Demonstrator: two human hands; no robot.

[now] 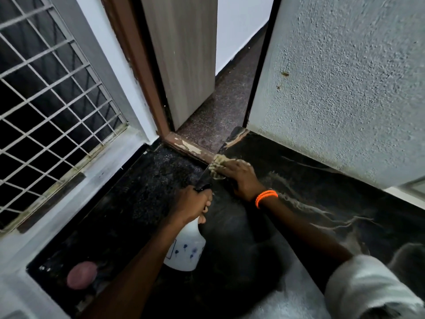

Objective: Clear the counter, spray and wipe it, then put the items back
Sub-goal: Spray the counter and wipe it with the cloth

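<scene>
My left hand (190, 204) grips the neck and black trigger of a white spray bottle (185, 247) with blue flower marks, held over the near part of the black stone counter (310, 199). My right hand (239, 178), with an orange band at the wrist, presses a pale yellowish cloth (217, 165) flat on the counter's far left corner, right beside the doorway. Pale streaks cross the counter surface to the right of that hand.
A rough white wall (345, 88) rises behind the counter. A half-open door (184, 61) and its brown frame stand at the far left corner. A barred window (46, 88) fills the left. The dark speckled floor (138, 192) lies below.
</scene>
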